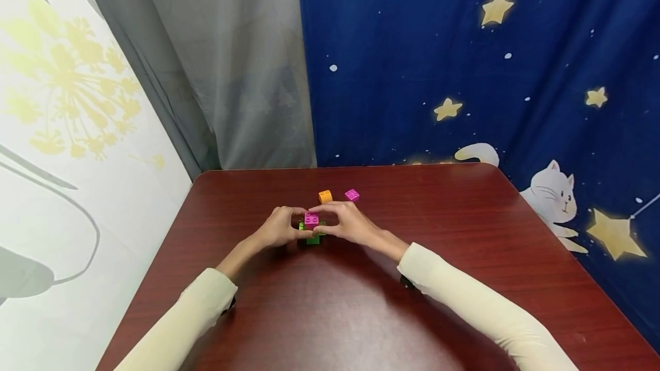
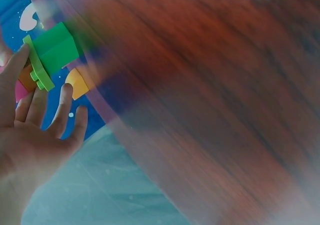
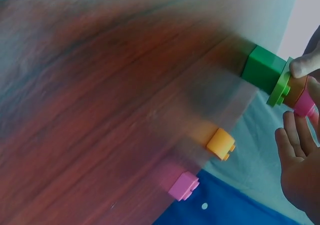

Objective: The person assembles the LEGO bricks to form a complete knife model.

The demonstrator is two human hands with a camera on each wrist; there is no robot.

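A small stack of toy building bricks stands on the table between both hands. From the bottom it has a green brick, a wider lime-green plate, an orange brick and a pink brick with studs on top. My left hand grips the stack's upper part from the left, thumb in front and index finger behind. From the right, my right hand holds the same upper part between thumb and index finger. The other fingers of both hands are spread behind the stack.
Behind the hands lie a loose yellow-orange brick with a curved side and a loose pink brick. The dark red wooden table ends at a grey curtain and a blue star-patterned one.
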